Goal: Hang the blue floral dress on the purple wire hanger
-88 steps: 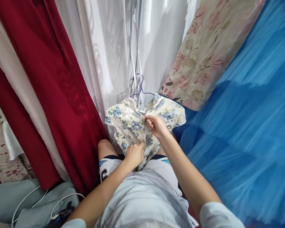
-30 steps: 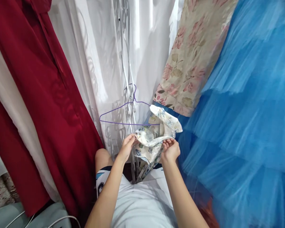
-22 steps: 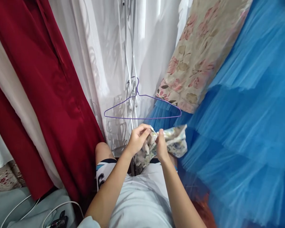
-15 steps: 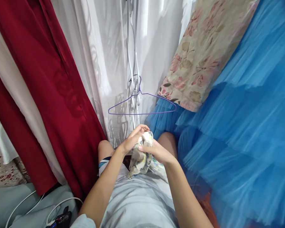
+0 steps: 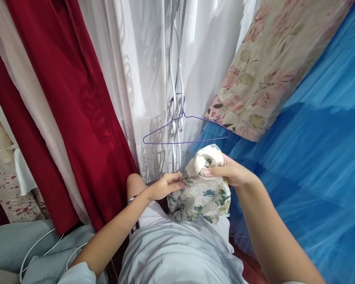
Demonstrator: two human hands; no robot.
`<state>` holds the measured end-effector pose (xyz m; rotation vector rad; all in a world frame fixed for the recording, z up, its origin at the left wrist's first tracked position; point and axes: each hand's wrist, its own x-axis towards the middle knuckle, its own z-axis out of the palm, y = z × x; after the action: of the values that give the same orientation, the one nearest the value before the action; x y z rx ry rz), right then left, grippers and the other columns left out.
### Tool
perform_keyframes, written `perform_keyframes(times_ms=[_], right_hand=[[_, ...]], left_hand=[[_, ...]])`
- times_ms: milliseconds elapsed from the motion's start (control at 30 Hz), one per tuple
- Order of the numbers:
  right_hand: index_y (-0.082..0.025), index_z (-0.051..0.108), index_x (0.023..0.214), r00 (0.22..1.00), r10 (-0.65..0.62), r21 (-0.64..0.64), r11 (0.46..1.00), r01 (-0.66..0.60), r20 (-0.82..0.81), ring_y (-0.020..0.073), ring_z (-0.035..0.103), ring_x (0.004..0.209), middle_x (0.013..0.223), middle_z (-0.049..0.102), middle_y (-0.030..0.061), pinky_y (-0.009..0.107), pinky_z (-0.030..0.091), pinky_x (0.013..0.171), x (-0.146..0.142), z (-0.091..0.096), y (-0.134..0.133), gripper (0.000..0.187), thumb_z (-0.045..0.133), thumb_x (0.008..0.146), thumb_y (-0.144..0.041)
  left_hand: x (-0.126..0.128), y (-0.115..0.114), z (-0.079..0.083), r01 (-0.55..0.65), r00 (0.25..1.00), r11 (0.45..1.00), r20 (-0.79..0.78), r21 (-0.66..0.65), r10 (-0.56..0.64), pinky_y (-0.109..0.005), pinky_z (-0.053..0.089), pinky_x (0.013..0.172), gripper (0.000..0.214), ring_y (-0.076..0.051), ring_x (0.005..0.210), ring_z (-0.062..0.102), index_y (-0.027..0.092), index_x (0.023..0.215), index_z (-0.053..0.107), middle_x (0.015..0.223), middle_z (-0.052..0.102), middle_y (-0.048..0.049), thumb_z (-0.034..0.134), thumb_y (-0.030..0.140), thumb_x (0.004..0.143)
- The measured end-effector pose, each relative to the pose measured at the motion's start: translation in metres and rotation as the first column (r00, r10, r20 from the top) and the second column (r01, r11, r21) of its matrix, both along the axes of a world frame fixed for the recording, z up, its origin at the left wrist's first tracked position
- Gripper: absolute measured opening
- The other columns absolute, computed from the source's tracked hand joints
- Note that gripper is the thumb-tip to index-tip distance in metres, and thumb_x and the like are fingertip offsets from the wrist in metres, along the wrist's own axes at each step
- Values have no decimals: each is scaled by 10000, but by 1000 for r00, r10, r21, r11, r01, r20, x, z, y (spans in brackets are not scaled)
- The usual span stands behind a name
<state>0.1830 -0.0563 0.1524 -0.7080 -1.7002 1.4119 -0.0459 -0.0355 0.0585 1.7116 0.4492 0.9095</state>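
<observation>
A white floral garment [image 5: 204, 193] with green, blue and yellow print hangs over my lap. My right hand [image 5: 239, 171] grips its upper right part, thumb on the near side and fingers behind the cloth. A rounded, folded opening shows by that thumb. My left hand [image 5: 165, 185] is at the garment's left edge, its fingers stretched out and touching the cloth. Just beyond the hands, a purple wire hanger [image 5: 186, 142] hangs with nothing on it.
White metal scrollwork [image 5: 173, 79] stands before a white curtain [image 5: 144, 59]. Red cloth [image 5: 88, 106] hangs to the left. A floral fabric [image 5: 254, 86] and blue ruffled tulle [image 5: 319, 165] are on the right. A white cable [image 5: 32, 248] lies on grey cushions [image 5: 6, 244].
The bunched garment has moved up and to the right with my right hand and now hangs more spread out. My left hand has shifted down to its left edge.
</observation>
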Motion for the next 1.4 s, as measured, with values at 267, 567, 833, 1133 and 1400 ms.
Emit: perform_keyframes(times_ms=[267, 567, 833, 1133, 1400], right_hand=[[-171, 736, 879, 964, -79, 55, 996, 68, 252, 235, 672, 726, 824, 721, 70, 301, 571, 612, 31, 26, 16, 334, 871, 590, -268], [-152, 768, 893, 893, -295, 201, 951, 237, 340, 249, 682, 698, 835, 753, 91, 322, 548, 602, 79, 12, 69, 365, 869, 585, -319], [-162, 738, 1104, 757, -576, 635, 718, 285, 310, 235, 679, 803, 925, 762, 67, 294, 484, 716, 29, -27, 135, 428, 761, 694, -283], [-204, 692, 864, 353, -867, 879, 435, 193, 352, 269, 686, 763, 778, 742, 94, 282, 314, 581, 6, -28, 105, 177, 564, 836, -323], [-195, 697, 864, 273, -873, 880, 453, 146, 404, 279, 688, 770, 815, 749, 121, 294, 286, 565, -3, -17, 81, 188, 562, 815, -316]], left_hand=[[-33, 23, 20, -238, 967, 962, -65, 132, 248, -274, 415, 635, 354, -166, 666, 530, 206, 924, 638, 756, 589, -27, 601, 550, 853], [-106, 87, 16, -101, 541, 621, -480, 777, 690, -438, 205, 1036, 314, -255, 1025, 533, 195, 705, 666, 822, 657, -48, 625, 470, 850], [-146, 104, 46, -267, 365, 477, -370, 837, 854, -308, 363, 798, 223, -229, 871, 562, 208, 875, 606, 849, 639, -49, 393, 246, 930], [-127, 118, 93, -447, 539, 291, -5, 846, 842, -294, 429, 764, 253, -201, 831, 588, 215, 947, 538, 914, 633, -35, 326, 106, 861], [-158, 90, 95, -321, 430, 223, -68, 920, 900, -338, 441, 852, 176, -245, 972, 598, 223, 887, 531, 1020, 658, -70, 380, 136, 863]])
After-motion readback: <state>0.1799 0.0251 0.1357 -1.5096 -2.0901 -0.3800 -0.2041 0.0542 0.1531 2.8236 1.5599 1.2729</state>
